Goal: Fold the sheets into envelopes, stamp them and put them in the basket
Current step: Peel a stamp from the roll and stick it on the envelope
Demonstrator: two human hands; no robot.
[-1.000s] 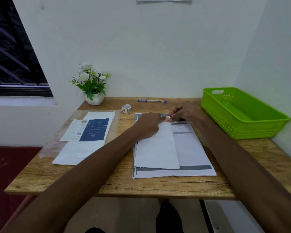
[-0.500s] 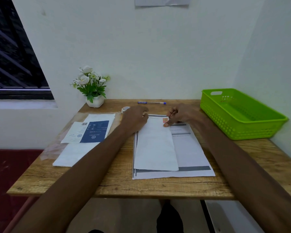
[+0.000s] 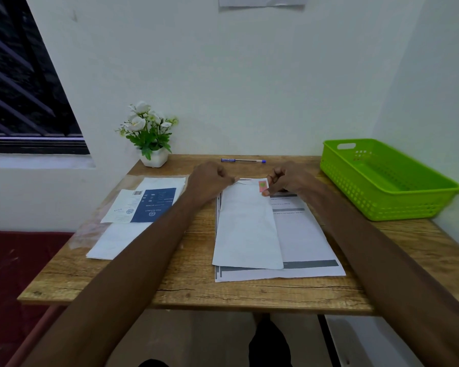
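Observation:
A white folded envelope (image 3: pixel 246 229) lies lengthwise on a stack of printed sheets (image 3: pixel 305 234) at the middle of the table. A small pink stamp (image 3: pixel 262 185) sits at the envelope's far right corner. My right hand (image 3: pixel 289 181) is curled beside it, with the thumb tip pressed on the stamp's near edge. My left hand (image 3: pixel 209 181) is curled at the envelope's far left corner, one fingertip touching its far edge; what lies under that hand is hidden. The green basket (image 3: pixel 355 192) stands at the table's right, with nothing in it.
A pack of white envelopes with a blue label (image 3: pixel 143 205) lies on clear plastic at the left. A blue pen (image 3: pixel 243 160) lies by the wall, and a white flower pot (image 3: pixel 154 154) stands at the far left corner. Walls close off the back and right.
My left hand left the stamp, swung left toward the tape roll and now covers it, fingertip at the envelope's far edge. The right hand stayed on the stamp.

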